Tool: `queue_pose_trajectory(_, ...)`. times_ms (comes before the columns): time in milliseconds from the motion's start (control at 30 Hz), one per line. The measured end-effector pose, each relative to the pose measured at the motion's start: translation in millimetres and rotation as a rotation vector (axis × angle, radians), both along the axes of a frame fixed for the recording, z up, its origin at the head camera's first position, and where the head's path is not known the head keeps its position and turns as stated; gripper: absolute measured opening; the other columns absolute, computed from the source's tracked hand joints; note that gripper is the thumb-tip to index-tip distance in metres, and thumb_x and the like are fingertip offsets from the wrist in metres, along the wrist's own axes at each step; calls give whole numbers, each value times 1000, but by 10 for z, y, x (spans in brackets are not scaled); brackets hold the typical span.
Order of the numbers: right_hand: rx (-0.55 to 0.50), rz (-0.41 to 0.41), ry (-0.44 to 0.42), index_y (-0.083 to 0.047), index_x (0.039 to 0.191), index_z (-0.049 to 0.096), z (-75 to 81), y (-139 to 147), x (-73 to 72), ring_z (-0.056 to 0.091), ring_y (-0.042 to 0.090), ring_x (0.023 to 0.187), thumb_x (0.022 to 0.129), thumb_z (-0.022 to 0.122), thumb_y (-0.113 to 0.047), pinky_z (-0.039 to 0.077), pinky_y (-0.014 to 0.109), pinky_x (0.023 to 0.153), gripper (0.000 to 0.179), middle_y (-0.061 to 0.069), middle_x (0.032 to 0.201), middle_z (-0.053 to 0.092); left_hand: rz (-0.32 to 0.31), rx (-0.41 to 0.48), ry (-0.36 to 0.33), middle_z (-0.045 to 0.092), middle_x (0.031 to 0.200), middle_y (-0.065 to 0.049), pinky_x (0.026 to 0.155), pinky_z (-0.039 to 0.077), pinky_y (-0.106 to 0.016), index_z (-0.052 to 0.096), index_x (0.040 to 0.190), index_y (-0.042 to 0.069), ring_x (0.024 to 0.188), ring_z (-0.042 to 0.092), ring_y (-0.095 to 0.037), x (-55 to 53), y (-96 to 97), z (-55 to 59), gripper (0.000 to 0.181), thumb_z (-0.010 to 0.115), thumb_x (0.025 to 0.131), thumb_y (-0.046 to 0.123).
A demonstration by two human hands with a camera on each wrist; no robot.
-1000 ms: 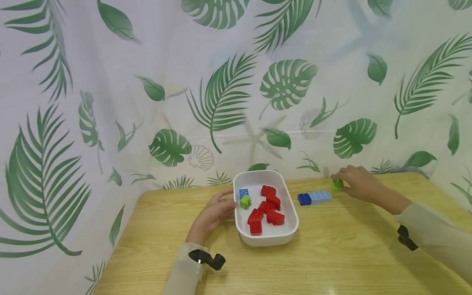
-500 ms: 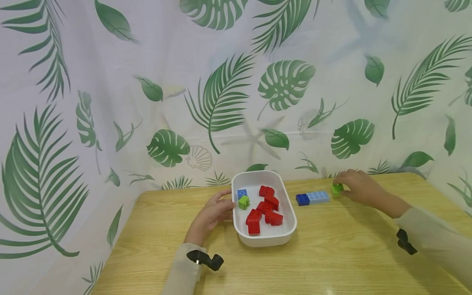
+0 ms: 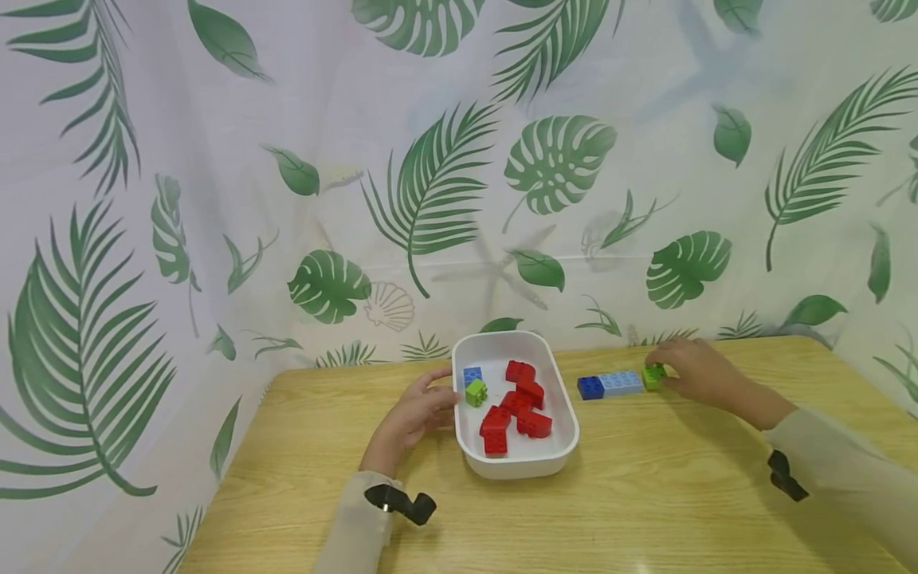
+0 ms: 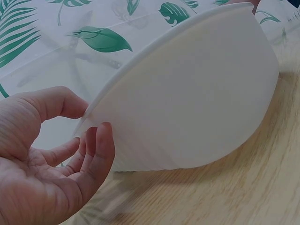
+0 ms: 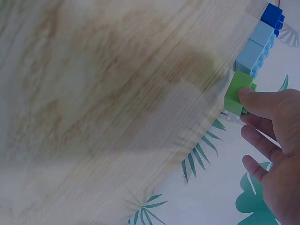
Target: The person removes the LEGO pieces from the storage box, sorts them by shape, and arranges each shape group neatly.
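Note:
My right hand point(image 3: 699, 371) pinches a lime green toy building brick point(image 5: 237, 93) between thumb and fingers, low at the table's back edge. The brick sits at the right end of a row, close against a light blue section point(image 3: 621, 383) that shows a seam in the right wrist view. A dark blue brick point(image 3: 590, 388) forms the row's left end. My left hand point(image 3: 416, 410) holds the left rim of a white plastic bin point(image 4: 197, 89), thumb at the rim and other fingers bent below it. Inside the bin lie several red bricks point(image 3: 533, 423), a blue brick point(image 3: 472, 375) and another lime green brick point(image 3: 476, 392).
The wooden table point(image 3: 610, 510) stretches out in front of the bin and the row. Behind it hangs a white curtain point(image 3: 459, 199) printed with green leaves, right at the table's back edge. Both wrists carry black straps point(image 3: 400, 504).
My right hand has lowered the lime green brick and brought it toward the row, beside the light blue end. My left hand and the bin stay in place.

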State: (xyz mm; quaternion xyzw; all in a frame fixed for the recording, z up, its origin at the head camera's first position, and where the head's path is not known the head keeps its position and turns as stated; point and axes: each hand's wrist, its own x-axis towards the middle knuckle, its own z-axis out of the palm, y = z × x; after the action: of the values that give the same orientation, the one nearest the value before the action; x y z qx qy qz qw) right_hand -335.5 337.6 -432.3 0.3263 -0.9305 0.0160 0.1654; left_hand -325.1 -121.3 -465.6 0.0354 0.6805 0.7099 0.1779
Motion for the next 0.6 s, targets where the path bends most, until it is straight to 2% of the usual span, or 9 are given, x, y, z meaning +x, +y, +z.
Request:
queue_pose_trajectory(300,0,-19,-35,-8,99,74,-42,-25,-31,67,28,85,71,89,-4,54,46,68,31,6,94,73,6,-8,1,65,130,-21,94,59,-43,42,151,11,109,68,-27,4,-13,19,62,64,93,12)
queue_pose_trajectory(600,-3,-10,-45,-5,102,74,-72,-40,-35,67,30,86,72,88,-4,56,48,71,33,9,96,73,-8,-2,0,62,134,-24,97,57,-46,41,153,11,116,66,-32,20,-5,23,62,62,95,10)
